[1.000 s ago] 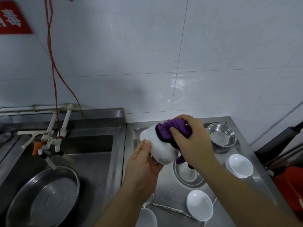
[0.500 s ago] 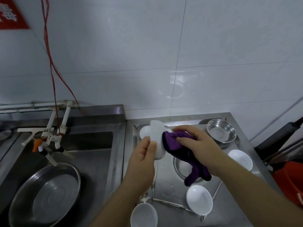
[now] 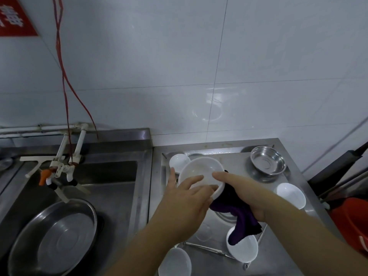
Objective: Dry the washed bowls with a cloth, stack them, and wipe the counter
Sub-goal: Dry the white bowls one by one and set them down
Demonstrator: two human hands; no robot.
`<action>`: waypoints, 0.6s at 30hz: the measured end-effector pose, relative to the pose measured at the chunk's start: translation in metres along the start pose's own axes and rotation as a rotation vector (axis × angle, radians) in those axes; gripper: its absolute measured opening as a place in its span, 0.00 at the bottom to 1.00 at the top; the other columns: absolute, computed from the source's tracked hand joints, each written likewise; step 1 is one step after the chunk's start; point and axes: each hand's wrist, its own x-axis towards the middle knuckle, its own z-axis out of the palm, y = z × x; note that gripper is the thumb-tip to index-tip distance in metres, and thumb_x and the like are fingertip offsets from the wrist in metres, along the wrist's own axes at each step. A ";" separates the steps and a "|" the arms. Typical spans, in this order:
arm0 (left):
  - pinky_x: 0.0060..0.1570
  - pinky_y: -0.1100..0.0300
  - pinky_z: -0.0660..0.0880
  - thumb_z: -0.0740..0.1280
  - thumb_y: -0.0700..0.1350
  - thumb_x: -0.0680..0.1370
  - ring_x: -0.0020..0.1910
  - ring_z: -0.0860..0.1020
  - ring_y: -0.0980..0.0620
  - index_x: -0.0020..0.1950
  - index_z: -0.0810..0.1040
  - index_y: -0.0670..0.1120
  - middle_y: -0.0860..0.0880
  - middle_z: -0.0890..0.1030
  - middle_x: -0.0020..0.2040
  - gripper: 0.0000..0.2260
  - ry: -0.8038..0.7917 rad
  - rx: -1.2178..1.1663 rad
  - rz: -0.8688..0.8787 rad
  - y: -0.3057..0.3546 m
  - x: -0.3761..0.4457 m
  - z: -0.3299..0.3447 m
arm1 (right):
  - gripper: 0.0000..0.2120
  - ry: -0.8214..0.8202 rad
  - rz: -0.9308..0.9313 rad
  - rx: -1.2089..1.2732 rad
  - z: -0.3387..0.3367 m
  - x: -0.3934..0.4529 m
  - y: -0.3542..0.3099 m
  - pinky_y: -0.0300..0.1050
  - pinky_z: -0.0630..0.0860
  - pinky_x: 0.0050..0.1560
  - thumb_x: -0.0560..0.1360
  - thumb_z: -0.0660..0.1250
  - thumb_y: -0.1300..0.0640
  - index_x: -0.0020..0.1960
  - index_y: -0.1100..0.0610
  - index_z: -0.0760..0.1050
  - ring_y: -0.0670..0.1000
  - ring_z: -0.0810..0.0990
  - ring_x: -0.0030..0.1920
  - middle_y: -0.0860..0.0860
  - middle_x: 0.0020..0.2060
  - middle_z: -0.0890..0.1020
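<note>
A white bowl (image 3: pixel 200 173) is held open side up above the counter (image 3: pixel 235 156). It is gripped by the left hand (image 3: pixel 184 206) at its near rim. The purple cloth (image 3: pixel 235 208) is probably pinched underneath by the right hand (image 3: pixel 245 193), thumb inside the rim.

White bowl (image 3: pixel 199 172), opening upward and tilted, is held above the steel counter (image 3: pixel 215 232). Purple cloth (image 3: pixel 239 214) hangs beneath it, apparently against its underside. Further white bowls (image 3: pixel 291 195) rest upright on the counter.
</note>
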 end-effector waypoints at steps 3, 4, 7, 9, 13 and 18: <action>0.79 0.35 0.61 0.55 0.56 0.86 0.80 0.63 0.59 0.70 0.72 0.60 0.62 0.77 0.71 0.14 0.078 -0.167 -0.006 0.002 -0.002 0.003 | 0.35 0.002 0.037 0.048 0.002 0.002 0.010 0.58 0.73 0.59 0.61 0.84 0.38 0.59 0.61 0.86 0.62 0.85 0.51 0.63 0.53 0.87; 0.79 0.41 0.63 0.57 0.56 0.85 0.81 0.59 0.61 0.70 0.71 0.60 0.63 0.73 0.75 0.14 0.125 -0.238 -0.014 0.002 -0.004 0.004 | 0.34 -0.012 0.039 0.054 0.002 0.004 0.014 0.56 0.74 0.56 0.61 0.83 0.37 0.57 0.59 0.87 0.60 0.86 0.49 0.61 0.51 0.87; 0.71 0.66 0.65 0.58 0.60 0.84 0.80 0.56 0.66 0.74 0.66 0.63 0.67 0.59 0.80 0.18 0.255 -0.467 -0.221 0.003 -0.006 0.005 | 0.36 -0.016 0.059 0.072 -0.002 0.009 0.027 0.47 0.76 0.38 0.51 0.85 0.33 0.50 0.56 0.89 0.56 0.85 0.39 0.57 0.43 0.86; 0.66 0.67 0.71 0.57 0.60 0.85 0.73 0.68 0.65 0.74 0.66 0.63 0.64 0.66 0.76 0.17 0.337 -0.647 -0.471 0.002 -0.003 0.005 | 0.39 -0.004 0.055 0.087 -0.007 0.011 0.035 0.45 0.75 0.34 0.48 0.85 0.32 0.51 0.54 0.87 0.55 0.83 0.37 0.57 0.41 0.85; 0.49 0.60 0.84 0.58 0.52 0.87 0.52 0.85 0.56 0.64 0.78 0.57 0.54 0.86 0.56 0.10 0.244 -1.182 -0.798 -0.001 0.003 0.014 | 0.28 -0.022 0.040 0.094 -0.018 0.009 0.043 0.46 0.76 0.32 0.53 0.85 0.33 0.47 0.47 0.88 0.55 0.84 0.38 0.57 0.43 0.87; 0.44 0.58 0.84 0.64 0.49 0.86 0.51 0.88 0.50 0.61 0.82 0.53 0.50 0.88 0.51 0.08 0.150 -1.516 -0.924 0.007 0.008 0.033 | 0.19 0.017 0.013 0.143 -0.036 0.001 0.056 0.45 0.77 0.30 0.65 0.81 0.39 0.52 0.43 0.87 0.58 0.87 0.45 0.60 0.52 0.88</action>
